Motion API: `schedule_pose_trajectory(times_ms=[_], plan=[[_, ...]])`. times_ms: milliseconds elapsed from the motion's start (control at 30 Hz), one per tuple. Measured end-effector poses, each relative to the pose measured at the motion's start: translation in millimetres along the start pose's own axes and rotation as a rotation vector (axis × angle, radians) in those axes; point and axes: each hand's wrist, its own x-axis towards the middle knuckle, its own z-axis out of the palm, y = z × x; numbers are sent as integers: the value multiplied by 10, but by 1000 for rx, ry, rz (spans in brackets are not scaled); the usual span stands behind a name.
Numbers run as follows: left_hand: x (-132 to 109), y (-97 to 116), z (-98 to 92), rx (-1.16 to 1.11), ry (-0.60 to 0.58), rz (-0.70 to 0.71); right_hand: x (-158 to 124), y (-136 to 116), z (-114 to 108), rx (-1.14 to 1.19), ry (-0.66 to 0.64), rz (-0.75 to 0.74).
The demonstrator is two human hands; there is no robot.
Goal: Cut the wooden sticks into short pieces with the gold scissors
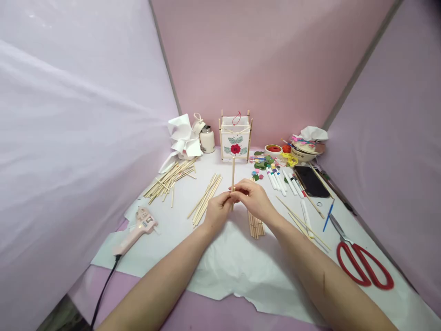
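Note:
Both my hands meet above the white paper sheet (pixel 241 266) and pinch one thin wooden stick (pixel 233 171) that stands upright between them. My left hand (pixel 216 212) grips it from the left with closed fingers. My right hand (pixel 253 197) closes on it from the right. The stick's lower end is hidden by my fingers. A short bundle of sticks (pixel 255 225) lies just under my right hand, and a longer bundle of sticks (pixel 206 199) lies to the left of my left hand.
A pink glue gun (pixel 138 230) with a black cord lies at the left. A loose stick pile (pixel 168 180) lies behind it. A small paper lantern (pixel 235 136) stands at the back. Marker pens (pixel 280 180), a phone (pixel 310 180) and red scissors (pixel 361 264) lie on the right.

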Motion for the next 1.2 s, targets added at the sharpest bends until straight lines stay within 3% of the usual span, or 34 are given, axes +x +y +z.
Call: schedule_pose_trajectory(times_ms=[200, 567, 933, 1067, 1200], plan=[[-4, -11, 2, -1, 29, -33, -22, 34, 60, 109, 62, 74], [40, -30, -20, 0, -69, 13, -8, -81, 50, -14, 67, -17], [24, 52, -58, -52, -82, 15, -93, -117, 166, -9, 167, 30], [24, 29, -63, -137, -90, -6, -263, -144, 129, 52, 239, 93], [18, -17, -41, -268, -90, -69, -733, -253, -45, -46, 283, 156]])
